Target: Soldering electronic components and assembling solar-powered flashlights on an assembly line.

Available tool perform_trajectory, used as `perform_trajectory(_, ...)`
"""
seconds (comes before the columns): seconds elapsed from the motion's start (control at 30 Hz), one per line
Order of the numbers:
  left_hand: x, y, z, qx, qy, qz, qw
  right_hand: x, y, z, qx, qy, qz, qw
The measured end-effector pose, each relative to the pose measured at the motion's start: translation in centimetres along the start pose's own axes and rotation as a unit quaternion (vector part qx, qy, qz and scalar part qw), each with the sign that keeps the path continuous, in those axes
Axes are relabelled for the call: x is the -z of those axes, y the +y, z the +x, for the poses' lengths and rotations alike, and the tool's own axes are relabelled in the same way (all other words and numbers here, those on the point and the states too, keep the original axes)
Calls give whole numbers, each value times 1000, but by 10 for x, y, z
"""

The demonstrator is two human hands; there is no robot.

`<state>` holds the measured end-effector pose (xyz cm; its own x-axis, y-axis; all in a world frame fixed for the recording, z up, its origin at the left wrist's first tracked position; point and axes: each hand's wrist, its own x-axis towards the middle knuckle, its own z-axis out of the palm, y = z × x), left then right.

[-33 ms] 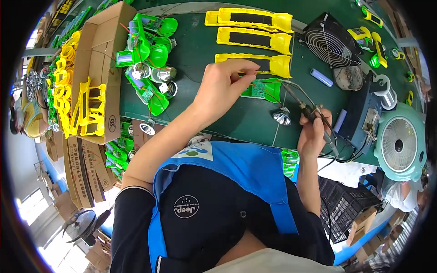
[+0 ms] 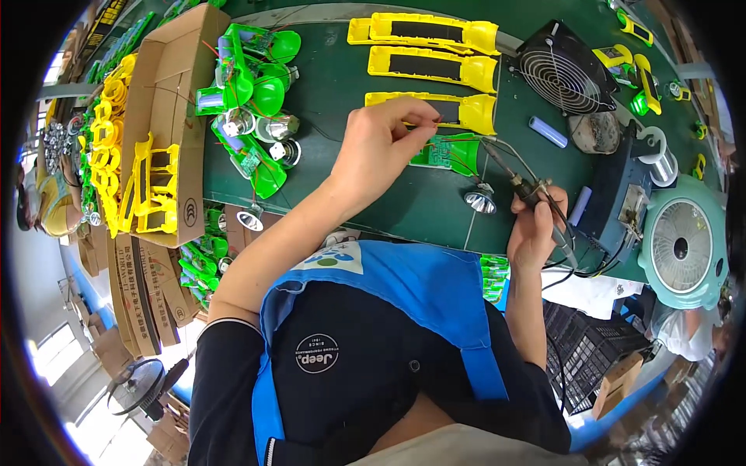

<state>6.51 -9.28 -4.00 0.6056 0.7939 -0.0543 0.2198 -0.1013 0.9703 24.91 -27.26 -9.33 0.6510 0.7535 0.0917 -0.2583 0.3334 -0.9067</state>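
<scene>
Over the green bench, my left hand (image 2: pixel 382 147) is closed in a pinch, with a bit of thin red wire (image 2: pixel 440 119) showing at the fingertips. Just below the fingers lies a green flashlight housing (image 2: pixel 452 154) with a circuit board in it, partly hidden by the hand. Thin wires run from it to a silver reflector lamp head (image 2: pixel 480 199). My right hand (image 2: pixel 535 229) is wrapped round a soldering iron (image 2: pixel 527 191), whose thin tip points up and left toward the board's right end. A yellow flashlight shell (image 2: pixel 475 113) lies directly behind the left fingers.
More yellow shells (image 2: pixel 431 66) lie beyond. Left are wired green housings (image 2: pixel 252 85) and a cardboard box (image 2: pixel 167 93) with yellow frames. To the right are a black fan (image 2: pixel 563 70), a blue battery cell (image 2: pixel 549 132), a solder spool (image 2: pixel 663 167) and a teal fan (image 2: pixel 684 242).
</scene>
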Motion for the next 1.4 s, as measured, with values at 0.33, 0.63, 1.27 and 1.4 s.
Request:
perform_trajectory(0.33, 1, -14, -3, -233, -15, 179, 956, -12, -12, 3, -48, -19, -100, 994)
perform_trajectory(0.63, -7, 1, -2, -207, -38, 316, 925, -14, -16, 4, -78, -40, -178, 980)
perform_trajectory(1.27, -3, 5, 2, -195, -78, 324, 923, -13, -20, 6, -72, -85, -231, 967)
perform_trajectory(1.4, -4, 7, 2, -189, -80, 324, 924, -8, -16, 4, -52, -77, -215, 972)
